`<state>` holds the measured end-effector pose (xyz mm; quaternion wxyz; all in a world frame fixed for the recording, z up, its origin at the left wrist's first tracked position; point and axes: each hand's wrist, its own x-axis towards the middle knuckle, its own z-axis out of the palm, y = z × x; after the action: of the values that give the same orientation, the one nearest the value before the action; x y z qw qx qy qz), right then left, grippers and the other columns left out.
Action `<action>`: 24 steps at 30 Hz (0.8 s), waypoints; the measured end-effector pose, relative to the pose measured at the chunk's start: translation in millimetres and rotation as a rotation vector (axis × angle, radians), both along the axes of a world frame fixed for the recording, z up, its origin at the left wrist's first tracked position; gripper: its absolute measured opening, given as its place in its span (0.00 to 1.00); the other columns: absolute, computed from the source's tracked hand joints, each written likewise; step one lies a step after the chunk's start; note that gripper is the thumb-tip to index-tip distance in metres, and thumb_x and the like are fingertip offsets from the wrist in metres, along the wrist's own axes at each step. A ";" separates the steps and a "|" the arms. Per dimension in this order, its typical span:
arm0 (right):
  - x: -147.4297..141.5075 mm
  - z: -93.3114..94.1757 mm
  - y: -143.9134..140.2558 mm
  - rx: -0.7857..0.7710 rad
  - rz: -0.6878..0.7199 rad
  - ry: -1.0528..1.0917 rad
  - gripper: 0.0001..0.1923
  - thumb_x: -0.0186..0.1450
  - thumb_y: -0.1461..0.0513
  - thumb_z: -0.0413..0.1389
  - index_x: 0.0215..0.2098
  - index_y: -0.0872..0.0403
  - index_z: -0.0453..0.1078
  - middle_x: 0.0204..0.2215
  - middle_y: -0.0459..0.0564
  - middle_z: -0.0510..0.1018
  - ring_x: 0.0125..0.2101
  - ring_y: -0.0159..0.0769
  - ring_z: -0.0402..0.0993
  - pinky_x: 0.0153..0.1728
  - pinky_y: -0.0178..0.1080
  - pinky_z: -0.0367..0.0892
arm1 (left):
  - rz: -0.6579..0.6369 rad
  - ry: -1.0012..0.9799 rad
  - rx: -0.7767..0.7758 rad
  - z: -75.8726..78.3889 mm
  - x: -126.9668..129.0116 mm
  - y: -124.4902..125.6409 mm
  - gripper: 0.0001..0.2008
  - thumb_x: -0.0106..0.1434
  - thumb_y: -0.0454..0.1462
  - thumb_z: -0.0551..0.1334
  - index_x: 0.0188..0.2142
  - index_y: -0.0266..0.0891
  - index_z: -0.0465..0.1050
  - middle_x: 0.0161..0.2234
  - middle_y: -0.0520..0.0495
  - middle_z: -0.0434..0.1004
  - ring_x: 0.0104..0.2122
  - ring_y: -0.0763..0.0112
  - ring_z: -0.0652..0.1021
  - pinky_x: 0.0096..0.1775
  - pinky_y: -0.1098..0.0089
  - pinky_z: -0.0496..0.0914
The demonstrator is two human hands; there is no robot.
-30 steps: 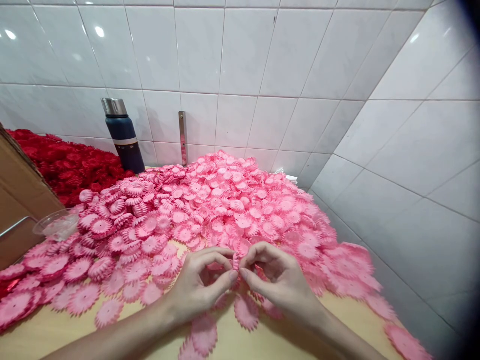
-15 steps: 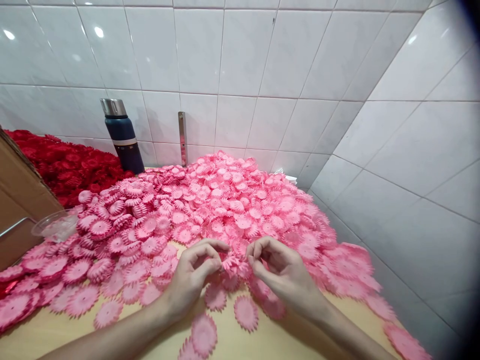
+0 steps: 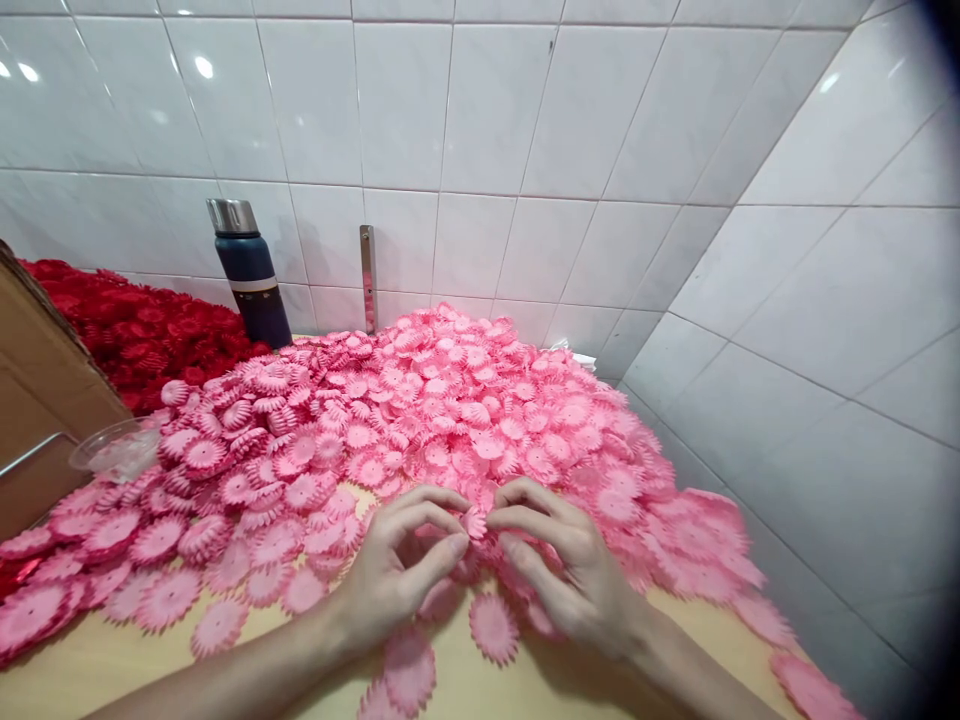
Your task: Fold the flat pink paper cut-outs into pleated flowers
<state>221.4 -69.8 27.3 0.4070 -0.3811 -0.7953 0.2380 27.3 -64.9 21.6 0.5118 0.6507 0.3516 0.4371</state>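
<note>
**Fingers close again on one small pink piece**

At the far left a brown cardboard box [image 3: 37,400] stands on our bench [image 3: 112,670], with a clear plastic dish [image 3: 112,450] just beside it and a heap of red petal discs [image 3: 142,330] behind. A dark blue flask [image 3: 251,280] stands upright against the tiled wall [image 3: 480,120], between the red heap and the large heap of pink petal discs [image 3: 465,400] that fills the middle.

Our left hand [image 3: 397,580] rests at the near edge of that pink heap, fingers curled, thumb and forefinger reaching right. Half a second ago our two hands were drawn a little apart, with a crumpled pink piece stretched between them; now they have come together again, as they were a second ago. The small pink disc [image 3: 475,522] sits between the fingertips of both hands, pinched from either side, just above the loose discs lying flat on the bench. We judge this to be one pass of pulling and re-gripping the same piece, not a new pick.

Our right hand [image 3: 577,570] mirrors the left, fingers bent, forefinger tip touching the disc.
</note>
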 end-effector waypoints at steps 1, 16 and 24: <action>-1.7 -0.8 -0.4 0.009 -0.016 0.005 0.09 0.62 0.69 0.51 0.36 0.54 0.72 0.34 0.53 0.73 0.34 0.40 0.72 0.34 0.42 0.70 | -0.019 0.010 0.011 0.2 0.3 -0.4 0.07 0.62 0.35 0.61 0.30 0.36 0.77 0.44 0.40 0.73 0.41 0.64 0.77 0.40 0.67 0.73; -13.8 -7.9 -8.8 -0.093 -0.095 0.153 0.04 0.62 0.67 0.57 0.35 0.52 0.68 0.27 0.47 0.76 0.28 0.34 0.75 0.29 0.35 0.71 | 0.016 0.242 0.246 1.0 3.9 -1.4 0.14 0.65 0.35 0.57 0.24 0.36 0.72 0.40 0.42 0.75 0.39 0.66 0.77 0.42 0.67 0.70; 24.4 15.9 21.9 -0.047 -0.491 0.419 0.06 0.60 0.60 0.61 0.34 0.52 0.71 0.27 0.47 0.73 0.30 0.34 0.72 0.32 0.38 0.70 | 0.140 0.039 0.400 -1.5 -2.0 -5.4 0.13 0.67 0.31 0.53 0.33 0.36 0.76 0.35 0.43 0.73 0.43 0.64 0.75 0.44 0.67 0.71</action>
<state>245.9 -47.9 43.2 0.5980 -0.5138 -0.5728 0.2243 25.3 -70.3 20.1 0.3341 0.7217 0.3121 0.5198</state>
